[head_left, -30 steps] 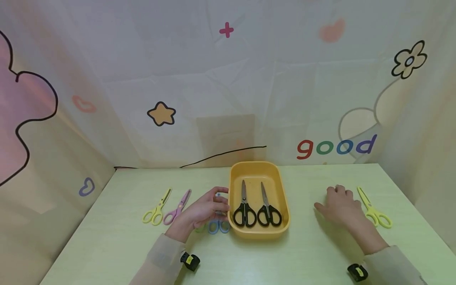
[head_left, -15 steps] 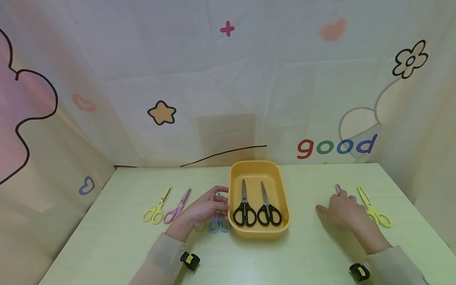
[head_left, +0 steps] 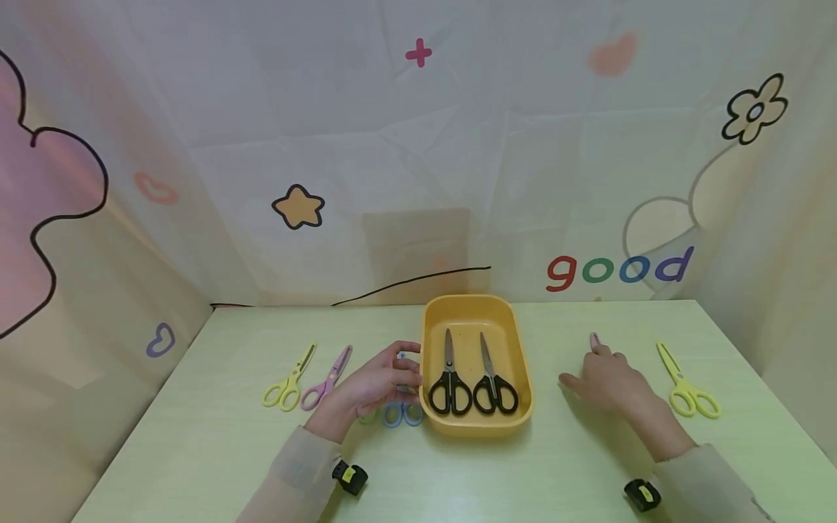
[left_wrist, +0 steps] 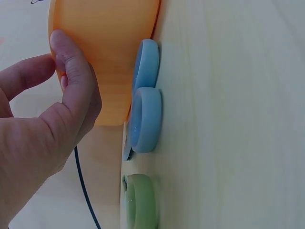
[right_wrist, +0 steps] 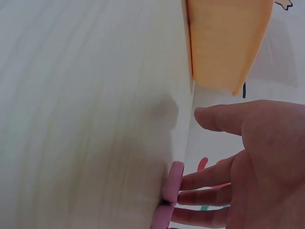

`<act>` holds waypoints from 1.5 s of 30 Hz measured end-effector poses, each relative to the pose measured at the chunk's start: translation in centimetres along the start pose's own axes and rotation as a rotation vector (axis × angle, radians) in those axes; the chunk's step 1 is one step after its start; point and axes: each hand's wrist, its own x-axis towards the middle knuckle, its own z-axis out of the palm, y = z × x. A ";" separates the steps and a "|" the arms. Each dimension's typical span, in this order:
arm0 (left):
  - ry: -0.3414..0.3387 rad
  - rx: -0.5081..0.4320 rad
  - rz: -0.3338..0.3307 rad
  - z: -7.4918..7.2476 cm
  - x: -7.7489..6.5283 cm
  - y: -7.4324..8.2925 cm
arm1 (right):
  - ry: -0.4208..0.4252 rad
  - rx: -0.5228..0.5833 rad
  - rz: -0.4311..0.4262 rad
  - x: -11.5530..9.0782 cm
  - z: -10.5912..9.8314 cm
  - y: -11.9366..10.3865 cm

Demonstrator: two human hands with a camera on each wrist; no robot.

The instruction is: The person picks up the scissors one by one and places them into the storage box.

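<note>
My left hand (head_left: 379, 381) rests its fingertips against the left side of a yellow tray (head_left: 474, 316). Two pairs of black-handled scissors, a left pair (head_left: 450, 392) and a right pair (head_left: 490, 388), lie inside it, blades pointing away. Beneath that hand are blue-handled scissors (left_wrist: 147, 117) and a green scissor handle (left_wrist: 142, 202), both partly hidden. Right of the tray, my right hand (head_left: 611, 378) lays its extended fingers on pink scissors (right_wrist: 174, 183), thumb held apart. From above, only their pink tip shows beyond the fingers.
Yellow scissors (head_left: 683, 385) lie at the right of the pale table (head_left: 484, 479). Another yellow pair (head_left: 288, 381) and a pink-purple pair (head_left: 329, 378) lie on the left. A printed curtain (head_left: 418, 160) hangs behind the table.
My right hand has shifted left, away from the right yellow scissors, and the pink scissors have slid left under its fingers. Left hand and tray have stayed in place.
</note>
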 end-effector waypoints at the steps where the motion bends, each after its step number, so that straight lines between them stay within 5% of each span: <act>1: -0.003 -0.001 0.000 0.0 0.0 0.0 | 0.005 0.002 -0.009 0.1 0.1 -0.2; 12: -0.003 -0.017 -0.003 -0.1 0.0 -0.1 | 0.092 0.084 -0.123 0.4 0.8 -1.2; 20: -0.008 -0.019 -0.006 0.0 0.0 -0.2 | 0.094 0.105 -0.050 0.3 1.0 -1.2; 45: -0.001 -0.018 -0.009 0.0 -0.1 -0.1 | 0.049 0.092 -0.042 0.0 1.6 -0.6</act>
